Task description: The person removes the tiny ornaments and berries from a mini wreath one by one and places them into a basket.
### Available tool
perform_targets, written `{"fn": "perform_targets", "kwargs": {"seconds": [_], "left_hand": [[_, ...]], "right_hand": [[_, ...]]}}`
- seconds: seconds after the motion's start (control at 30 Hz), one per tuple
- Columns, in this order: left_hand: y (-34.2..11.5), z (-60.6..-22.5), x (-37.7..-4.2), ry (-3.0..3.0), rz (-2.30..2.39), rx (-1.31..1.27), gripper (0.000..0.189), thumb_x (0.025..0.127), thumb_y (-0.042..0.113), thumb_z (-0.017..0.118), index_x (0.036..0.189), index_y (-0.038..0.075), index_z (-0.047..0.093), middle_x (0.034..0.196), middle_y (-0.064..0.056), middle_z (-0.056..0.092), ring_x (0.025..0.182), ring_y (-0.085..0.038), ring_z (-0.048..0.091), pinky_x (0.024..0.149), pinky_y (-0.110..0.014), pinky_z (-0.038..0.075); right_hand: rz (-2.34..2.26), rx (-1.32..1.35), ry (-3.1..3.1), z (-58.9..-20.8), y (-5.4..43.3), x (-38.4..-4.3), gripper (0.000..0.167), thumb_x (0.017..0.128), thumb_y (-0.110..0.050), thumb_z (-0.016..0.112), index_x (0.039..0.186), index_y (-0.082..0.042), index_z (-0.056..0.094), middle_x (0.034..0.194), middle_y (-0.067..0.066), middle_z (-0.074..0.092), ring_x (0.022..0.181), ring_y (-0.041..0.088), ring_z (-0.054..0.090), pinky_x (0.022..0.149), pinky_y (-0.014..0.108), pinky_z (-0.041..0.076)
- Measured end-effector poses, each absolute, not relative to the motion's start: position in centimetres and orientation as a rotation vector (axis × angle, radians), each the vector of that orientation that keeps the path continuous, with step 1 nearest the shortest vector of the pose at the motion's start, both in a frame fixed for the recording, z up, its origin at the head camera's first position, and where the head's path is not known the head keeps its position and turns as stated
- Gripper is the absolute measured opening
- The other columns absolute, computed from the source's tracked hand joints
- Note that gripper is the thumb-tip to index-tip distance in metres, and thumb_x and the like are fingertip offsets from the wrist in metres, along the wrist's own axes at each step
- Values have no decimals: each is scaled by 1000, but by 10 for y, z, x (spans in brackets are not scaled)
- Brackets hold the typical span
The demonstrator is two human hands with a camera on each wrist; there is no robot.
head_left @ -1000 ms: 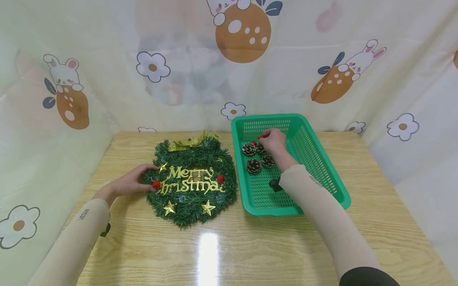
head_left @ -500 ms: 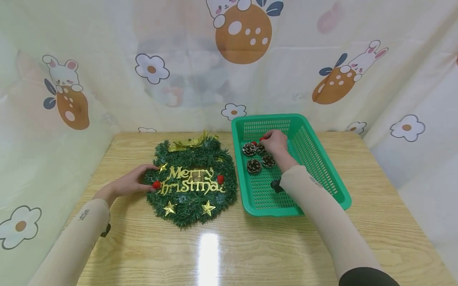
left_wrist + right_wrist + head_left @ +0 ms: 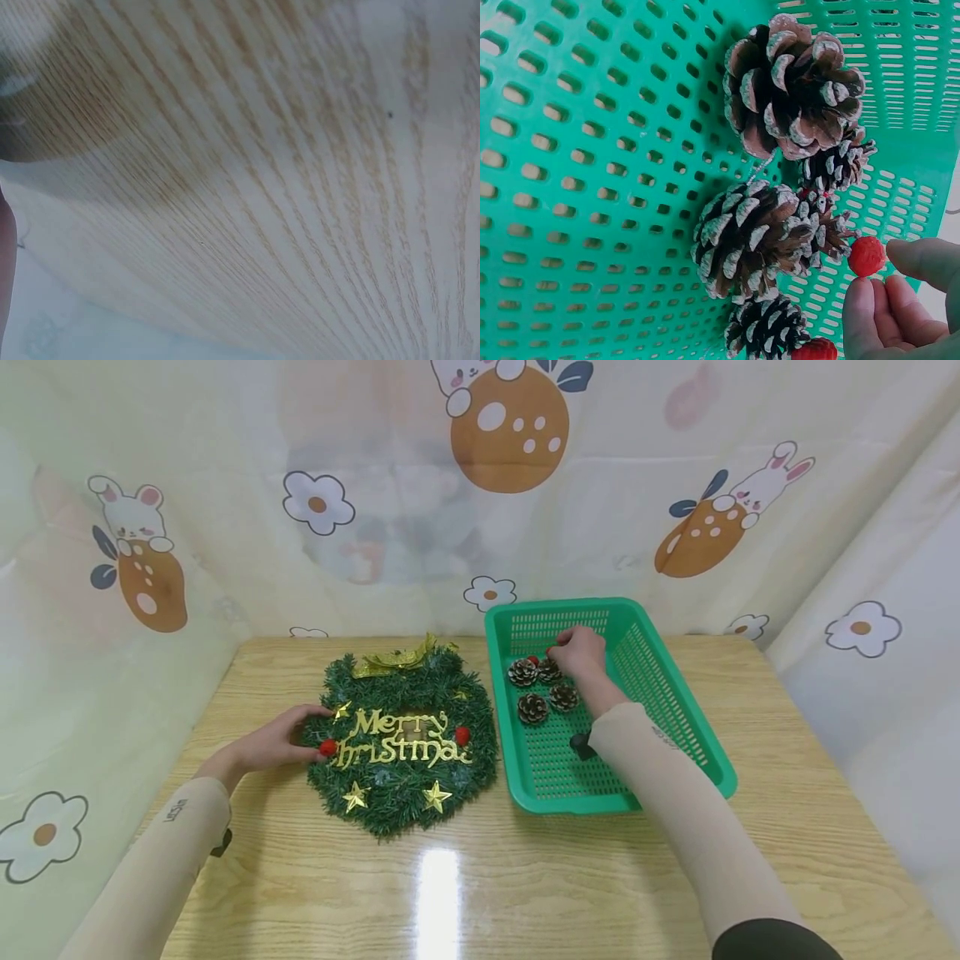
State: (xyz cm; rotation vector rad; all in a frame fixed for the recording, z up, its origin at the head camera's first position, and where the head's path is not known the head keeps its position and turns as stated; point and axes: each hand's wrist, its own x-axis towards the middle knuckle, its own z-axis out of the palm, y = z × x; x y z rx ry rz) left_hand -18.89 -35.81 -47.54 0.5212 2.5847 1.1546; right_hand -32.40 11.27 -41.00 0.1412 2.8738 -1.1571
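A green Christmas wreath [image 3: 390, 806] lies on the table with gold "Merry Christmas" lettering [image 3: 397, 739], gold stars [image 3: 436, 796] and red balls [image 3: 462, 736] on it. My left hand [image 3: 273, 743] holds its left rim, fingers and thumb spread around the edge, the thumb beside another red ball [image 3: 327, 747]. Inside the green basket [image 3: 667, 693], my right hand [image 3: 583, 656] pinches a small textured red ball [image 3: 867, 256] between thumb and fingertips. Right by it sit several frosted pine cones [image 3: 791, 86]. A further red ball [image 3: 815, 349] shows at the lower edge of the right wrist view.
The wooden table [image 3: 337, 893] extends in front of the wreath and to the basket's right. A gold ribbon bow [image 3: 397, 658] tops the wreath. Behind hangs a patterned curtain [image 3: 375, 568]. Mostly table surface fills the left wrist view.
My right hand has shifted slightly right and away from the pine cones within the basket, uncovering more of them. The left hand and wreath stay where they were.
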Motion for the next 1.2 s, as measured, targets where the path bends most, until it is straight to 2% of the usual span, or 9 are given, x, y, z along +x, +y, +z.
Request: {"fn": "perform_targets", "kwargs": {"seconds": [0.2,0.4,0.6,0.77,1.03,1.2], "left_hand": [[-358,-475,-189,2588,1155,533,75,83,19,79,143,-1,39,148,-27,34,137,-48,27,112,-66,17],[-359,-475,-190,2595,1141,519,75,83,20,79,143,0,39,148,-26,35,137,-46,27,112,-64,17],[-359,-475,-189,2590,1146,526,75,83,20,79,143,-1,39,147,-26,35,137,-47,27,112,-65,16],[-359,-474,-189,2596,1138,540,75,83,20,79,143,-1,39,147,-27,34,137,-48,26,112,-66,15],[-359,-475,-189,2608,1130,547,76,82,20,79,143,-1,39,147,-26,35,136,-47,27,112,-65,16],[-359,-475,-189,2594,1147,548,75,82,21,79,142,-1,40,147,-27,35,136,-47,27,112,-66,17]], "right_hand": [[-1149,119,2881,-405,113,-325,35,94,-13,62,126,0,60,129,18,57,123,37,47,98,47,47],[-1133,105,2922,-401,110,-323,31,93,-14,60,121,0,63,121,17,62,115,35,53,91,45,51],[-1193,75,2915,-396,106,-324,36,93,-16,59,126,-1,61,127,16,60,116,34,54,94,45,49],[-1294,29,2900,-379,98,-320,39,94,-17,58,131,-2,58,128,16,59,105,33,58,86,44,51],[-1438,-74,2868,-356,74,-308,47,95,-21,61,138,-4,53,134,12,57,121,29,52,99,43,46],[-1496,-174,2843,-346,56,-298,47,94,-21,61,138,-6,53,135,12,56,122,27,52,98,42,47]]}}
